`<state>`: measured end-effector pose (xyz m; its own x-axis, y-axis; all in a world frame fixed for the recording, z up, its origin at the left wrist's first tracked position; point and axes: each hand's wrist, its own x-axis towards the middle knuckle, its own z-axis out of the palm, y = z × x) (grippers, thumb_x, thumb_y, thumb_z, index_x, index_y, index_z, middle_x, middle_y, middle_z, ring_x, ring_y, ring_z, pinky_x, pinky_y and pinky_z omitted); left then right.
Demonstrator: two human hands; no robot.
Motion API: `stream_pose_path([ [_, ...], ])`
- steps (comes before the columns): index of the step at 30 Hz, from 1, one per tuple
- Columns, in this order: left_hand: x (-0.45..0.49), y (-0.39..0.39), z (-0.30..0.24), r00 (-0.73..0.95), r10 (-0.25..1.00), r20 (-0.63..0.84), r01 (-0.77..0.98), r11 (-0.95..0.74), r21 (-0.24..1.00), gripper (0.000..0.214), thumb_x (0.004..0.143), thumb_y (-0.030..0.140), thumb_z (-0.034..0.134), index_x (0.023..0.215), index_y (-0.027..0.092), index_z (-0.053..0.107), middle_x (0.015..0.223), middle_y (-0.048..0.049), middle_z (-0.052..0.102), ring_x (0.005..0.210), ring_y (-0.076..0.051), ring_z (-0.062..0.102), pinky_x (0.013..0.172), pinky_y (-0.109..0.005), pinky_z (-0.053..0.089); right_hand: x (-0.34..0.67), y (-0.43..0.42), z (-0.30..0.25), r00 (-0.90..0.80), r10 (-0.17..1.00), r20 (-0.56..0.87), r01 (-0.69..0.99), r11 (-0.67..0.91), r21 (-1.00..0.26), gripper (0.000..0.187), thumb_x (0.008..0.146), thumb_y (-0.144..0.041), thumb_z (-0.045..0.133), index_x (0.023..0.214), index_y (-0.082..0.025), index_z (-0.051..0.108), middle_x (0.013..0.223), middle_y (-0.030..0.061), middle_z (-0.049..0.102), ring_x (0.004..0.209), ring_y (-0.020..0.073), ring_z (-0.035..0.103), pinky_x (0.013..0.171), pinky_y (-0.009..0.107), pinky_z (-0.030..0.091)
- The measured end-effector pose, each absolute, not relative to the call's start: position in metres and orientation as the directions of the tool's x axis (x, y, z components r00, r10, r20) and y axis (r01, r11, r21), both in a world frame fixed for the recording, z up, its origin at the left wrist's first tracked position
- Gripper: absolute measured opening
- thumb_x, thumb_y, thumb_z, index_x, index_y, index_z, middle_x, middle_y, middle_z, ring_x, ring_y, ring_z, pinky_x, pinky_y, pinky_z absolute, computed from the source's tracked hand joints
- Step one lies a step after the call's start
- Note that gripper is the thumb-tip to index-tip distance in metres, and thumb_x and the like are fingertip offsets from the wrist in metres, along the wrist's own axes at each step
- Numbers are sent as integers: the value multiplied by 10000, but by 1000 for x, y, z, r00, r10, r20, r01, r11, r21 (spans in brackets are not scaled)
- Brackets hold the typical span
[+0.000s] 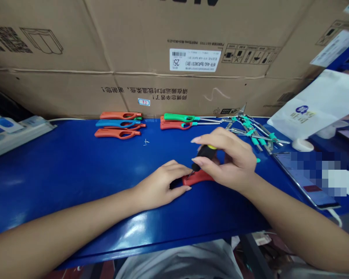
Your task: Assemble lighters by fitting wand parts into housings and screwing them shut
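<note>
The left hand (163, 185) pinned the red handle (199, 178) to the surface (75, 166), fingers clamped on it. The right hand (231, 159) gripped the screwdriver (203, 154), which wanted holding upright and steady.

left hand (159, 186): palm down, knuckles up, my fingers bent and pressing low, thumb (184, 188) stretched out toward the other hand.
right hand (231, 159): held a little higher, my fingers pinched together in a closed grip, index finger (198, 139) laid out straight (long nails show at the tips).
left forearm (61, 228): bare, coming in from the lower left, lying low and nearly flat.
right forearm (293, 223): bare, coming in from the lower right, wrist cocked upward.
gap: my two hands sit just beside each other, thumbs nearly meeting.
</note>
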<state>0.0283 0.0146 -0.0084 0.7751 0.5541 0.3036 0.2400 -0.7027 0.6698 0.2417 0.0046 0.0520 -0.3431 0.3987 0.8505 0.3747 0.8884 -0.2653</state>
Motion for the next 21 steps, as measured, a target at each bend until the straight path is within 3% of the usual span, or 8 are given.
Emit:
stream_pose_path([
  [3,29,14,-9,768,559,314,239,-703,670,321,932,269,679,1243,189,667,1156,-101,732,1066,-243,648,969,-417,534,244,5,51,-385,346,855,405,896,-180,296,945,-264,643,1234,-210,675,970,76,738,739,169,653,619,295,557],
  [7,29,14,-9,767,562,310,252,-707,661,331,928,275,686,1247,187,667,1160,-106,730,1071,-247,648,980,-428,532,243,3,51,-385,607,695,230,793,-565,328,1043,-227,439,1317,-213,619,1115,87,722,678,115,658,520,237,535],
  [9,29,14,-9,770,557,311,247,-710,660,332,932,274,684,1252,189,662,1186,-106,724,1093,-250,647,995,-433,525,242,4,52,-327,567,756,264,823,-503,233,991,-274,587,1196,-214,682,966,61,731,685,132,655,511,237,525],
  [11,29,14,-9,769,552,321,236,-713,660,331,931,264,688,1250,185,657,1192,-103,724,1093,-244,648,993,-422,524,243,4,53,-298,417,859,398,872,-285,186,906,-291,717,1080,-225,725,832,44,711,705,160,646,551,264,536],
  [13,29,14,-9,767,552,328,234,-715,658,334,925,257,696,1248,176,656,1179,-98,730,1071,-236,648,977,-406,528,245,5,54,-341,336,878,461,874,-155,213,930,-281,675,1130,-228,723,834,52,710,718,170,643,604,289,552],
  [16,29,14,-8,766,554,326,240,-717,654,339,927,261,695,1249,167,657,1142,-94,737,1030,-230,645,953,-395,532,245,4,52,-424,521,741,337,850,-405,395,1037,-220,429,1408,-216,566,1079,85,715,710,133,651,601,274,560],
  [18,29,14,-7,768,552,324,241,-719,652,331,929,262,691,1244,167,661,1130,-96,736,1030,-232,646,954,-396,532,245,5,50,-436,603,668,240,793,-560,402,1043,-219,433,1433,-222,531,1113,79,702,700,115,651,563,246,546],
  [21,28,14,-7,777,543,320,238,-723,649,311,929,260,688,1224,164,667,1155,-101,729,1060,-241,644,972,-404,525,245,7,48,-358,492,793,301,865,-401,310,914,-258,704,1220,-221,670,932,45,713,740,151,657,583,254,539],
])
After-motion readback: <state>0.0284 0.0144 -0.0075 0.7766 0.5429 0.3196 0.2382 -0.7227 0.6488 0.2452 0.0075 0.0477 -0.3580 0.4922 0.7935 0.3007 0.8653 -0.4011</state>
